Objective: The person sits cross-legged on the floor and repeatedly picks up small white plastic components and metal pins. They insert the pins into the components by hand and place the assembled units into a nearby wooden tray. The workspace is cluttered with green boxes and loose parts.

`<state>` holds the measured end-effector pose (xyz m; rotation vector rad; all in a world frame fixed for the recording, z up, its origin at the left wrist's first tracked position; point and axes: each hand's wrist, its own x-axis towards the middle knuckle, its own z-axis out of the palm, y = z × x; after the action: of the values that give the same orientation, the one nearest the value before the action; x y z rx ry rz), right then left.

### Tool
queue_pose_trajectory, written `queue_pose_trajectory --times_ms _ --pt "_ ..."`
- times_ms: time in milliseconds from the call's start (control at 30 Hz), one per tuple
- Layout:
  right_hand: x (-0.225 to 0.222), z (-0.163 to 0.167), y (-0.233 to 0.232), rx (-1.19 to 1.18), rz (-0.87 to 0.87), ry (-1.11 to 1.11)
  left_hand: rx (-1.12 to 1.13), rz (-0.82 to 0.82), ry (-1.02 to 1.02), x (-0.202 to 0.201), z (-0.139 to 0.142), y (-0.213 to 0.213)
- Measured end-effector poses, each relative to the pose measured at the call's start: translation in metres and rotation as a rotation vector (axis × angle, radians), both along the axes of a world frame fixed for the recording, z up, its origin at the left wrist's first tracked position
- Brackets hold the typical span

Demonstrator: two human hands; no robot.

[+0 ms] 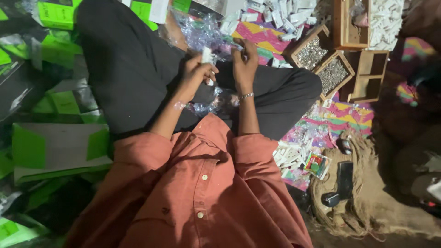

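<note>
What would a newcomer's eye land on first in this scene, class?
Probably the salmon shirt filling the bottom centre, then the left hand and right hand above the lap, the left holding a small white piece. At upper right, wooden trays of small metal parts also stand out.

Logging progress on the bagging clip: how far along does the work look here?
Done: a small pile of white pieces lies by the right knee. In hand: the left hand holds a small white piece; the right hand pulls at clear plastic wrap. Left: a large heap of white pieces ahead.
</note>
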<state>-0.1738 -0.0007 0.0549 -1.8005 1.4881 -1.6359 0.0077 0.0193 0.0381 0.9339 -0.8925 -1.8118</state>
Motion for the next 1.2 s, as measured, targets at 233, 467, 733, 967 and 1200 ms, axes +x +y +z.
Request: queue_pose_trajectory --times_ms 233,467,733,967,1200 --pt "0.0 0.01 0.008 0.588 0.083 -0.742 0.142 0.097 0.388 0.009 -0.01 -0.009" --pt "0.006 0.027 0.012 0.489 0.416 -0.35 -0.283 0.066 -0.105 0.003 -0.009 0.003" --pt "-0.029 0.016 0.005 0.724 0.331 -0.036 -0.414 -0.022 -0.313 0.002 0.014 0.01" --pt "-0.151 0.043 -0.057 0.367 -0.014 -0.387 -0.515 -0.069 -0.467 0.0 0.019 0.014" --pt "-0.229 0.076 -0.067 0.399 -0.365 -0.505 -0.416 -0.002 -0.402 0.001 0.027 0.012"
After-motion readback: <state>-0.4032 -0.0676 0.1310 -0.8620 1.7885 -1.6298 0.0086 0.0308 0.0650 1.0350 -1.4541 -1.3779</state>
